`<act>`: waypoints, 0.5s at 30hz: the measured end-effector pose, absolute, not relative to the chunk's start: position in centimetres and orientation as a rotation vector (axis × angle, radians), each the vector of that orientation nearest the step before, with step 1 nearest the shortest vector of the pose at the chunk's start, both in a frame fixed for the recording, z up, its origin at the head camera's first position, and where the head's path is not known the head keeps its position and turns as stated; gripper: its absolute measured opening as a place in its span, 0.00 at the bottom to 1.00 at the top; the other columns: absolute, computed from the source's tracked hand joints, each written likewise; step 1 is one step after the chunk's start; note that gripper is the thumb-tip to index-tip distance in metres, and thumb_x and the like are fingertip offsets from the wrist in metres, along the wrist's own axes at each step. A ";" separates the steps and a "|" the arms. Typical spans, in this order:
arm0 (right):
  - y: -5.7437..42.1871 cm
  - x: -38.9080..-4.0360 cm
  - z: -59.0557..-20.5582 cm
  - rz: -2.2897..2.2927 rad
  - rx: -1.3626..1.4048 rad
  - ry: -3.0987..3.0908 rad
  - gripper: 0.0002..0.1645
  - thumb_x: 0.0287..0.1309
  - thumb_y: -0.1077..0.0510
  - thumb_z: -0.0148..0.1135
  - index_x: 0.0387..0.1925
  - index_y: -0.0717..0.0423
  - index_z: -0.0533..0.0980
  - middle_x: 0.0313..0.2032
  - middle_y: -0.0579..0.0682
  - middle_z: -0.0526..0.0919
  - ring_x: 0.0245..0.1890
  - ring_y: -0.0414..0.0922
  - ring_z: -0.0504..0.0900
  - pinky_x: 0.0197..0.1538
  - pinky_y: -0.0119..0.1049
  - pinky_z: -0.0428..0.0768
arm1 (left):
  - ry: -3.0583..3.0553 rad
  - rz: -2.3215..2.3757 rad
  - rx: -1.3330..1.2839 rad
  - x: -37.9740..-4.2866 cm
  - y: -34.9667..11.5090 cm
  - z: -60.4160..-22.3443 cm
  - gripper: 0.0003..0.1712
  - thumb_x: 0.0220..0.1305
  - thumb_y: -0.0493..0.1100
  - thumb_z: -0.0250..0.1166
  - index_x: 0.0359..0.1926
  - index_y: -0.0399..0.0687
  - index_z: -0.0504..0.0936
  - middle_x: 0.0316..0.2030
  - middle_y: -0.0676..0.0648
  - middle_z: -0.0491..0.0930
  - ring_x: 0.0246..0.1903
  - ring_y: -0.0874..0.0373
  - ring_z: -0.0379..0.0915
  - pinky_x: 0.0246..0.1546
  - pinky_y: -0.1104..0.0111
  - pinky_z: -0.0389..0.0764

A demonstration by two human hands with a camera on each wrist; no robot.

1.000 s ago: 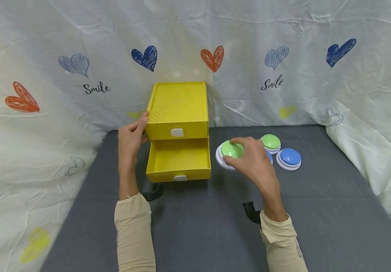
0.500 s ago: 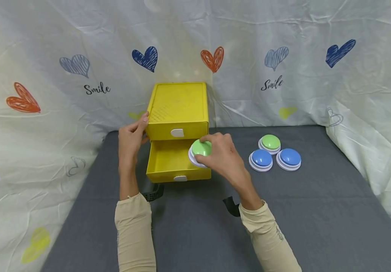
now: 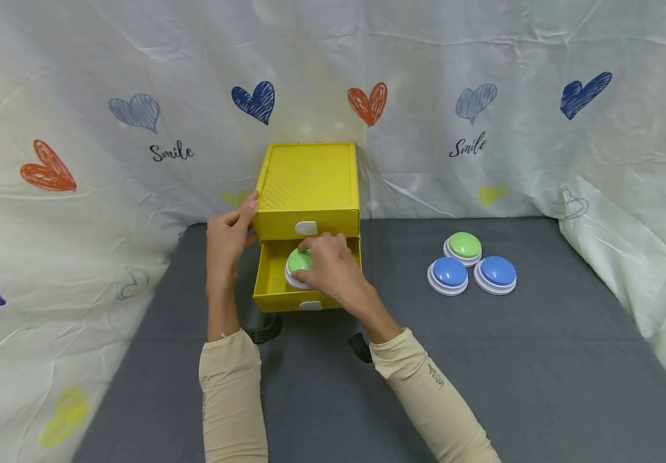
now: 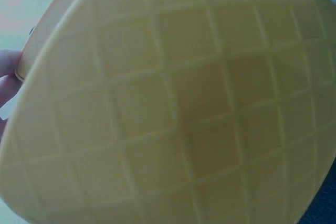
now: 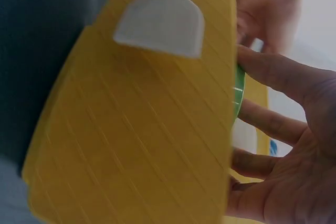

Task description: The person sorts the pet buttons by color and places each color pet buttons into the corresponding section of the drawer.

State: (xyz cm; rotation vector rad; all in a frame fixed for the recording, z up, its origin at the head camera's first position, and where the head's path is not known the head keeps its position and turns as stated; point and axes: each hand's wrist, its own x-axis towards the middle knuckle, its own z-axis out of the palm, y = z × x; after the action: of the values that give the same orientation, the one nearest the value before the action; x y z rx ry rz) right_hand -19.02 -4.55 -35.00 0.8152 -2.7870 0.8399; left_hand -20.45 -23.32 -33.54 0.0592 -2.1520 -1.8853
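Printed lettering on the white cloth (image 3: 310, 38), head view. The legible text consists of a single word, "Smile", occurring twice in black script with a capital initial. The left instance (image 3: 171, 152) lies just below and to the right of a grey-blue hatched heart (image 3: 135, 112) and runs nearly level. The right instance (image 3: 468, 145) lies below a similar heart (image 3: 476, 103) and slopes upward to the right. A small dark marking (image 3: 436, 375) on the beige right sleeve (image 3: 425, 402) resembles lettering but is too small to read.
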 end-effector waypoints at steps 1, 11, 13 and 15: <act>-4.9 -19.1 -35.1 0.845 0.818 -2.800 0.24 0.43 0.48 0.73 0.42 0.55 0.81 0.35 0.47 0.81 0.30 0.41 0.69 0.41 0.35 0.64 | -2.147 -1.893 0.056 -20.5 -23.4 -33.5 0.25 0.61 0.54 0.60 0.54 0.45 0.77 0.57 0.55 0.72 0.57 0.54 0.68 0.48 0.55 0.74; -7.7 -19.9 -36.2 0.890 0.984 -2.819 0.22 0.39 0.50 0.75 0.38 0.56 0.82 0.35 0.45 0.83 0.31 0.40 0.74 0.46 0.38 0.66 | -2.120 -1.912 0.020 -20.4 -23.5 -33.6 0.24 0.61 0.53 0.60 0.52 0.43 0.79 0.57 0.54 0.72 0.57 0.54 0.68 0.46 0.56 0.76; -8.1 -19.9 -36.5 0.883 1.013 -2.819 0.20 0.39 0.50 0.76 0.35 0.56 0.83 0.30 0.44 0.81 0.28 0.40 0.71 0.42 0.36 0.65 | -2.114 -1.920 0.019 -20.4 -23.5 -33.5 0.23 0.61 0.52 0.60 0.52 0.43 0.79 0.57 0.53 0.73 0.57 0.54 0.68 0.46 0.55 0.76; -8.4 -20.0 -36.8 0.867 1.036 -2.811 0.18 0.38 0.50 0.76 0.32 0.55 0.83 0.25 0.41 0.79 0.26 0.40 0.69 0.39 0.35 0.62 | -2.115 -1.916 0.021 -20.4 -23.5 -33.5 0.23 0.61 0.52 0.61 0.51 0.43 0.80 0.57 0.54 0.73 0.57 0.54 0.68 0.47 0.54 0.75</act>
State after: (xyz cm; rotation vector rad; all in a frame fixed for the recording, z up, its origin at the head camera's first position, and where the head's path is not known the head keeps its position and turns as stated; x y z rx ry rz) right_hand -19.99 -8.41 -36.76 1.0359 -2.8110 0.8668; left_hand -20.42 -23.49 -33.53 0.0208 -2.1149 -1.9158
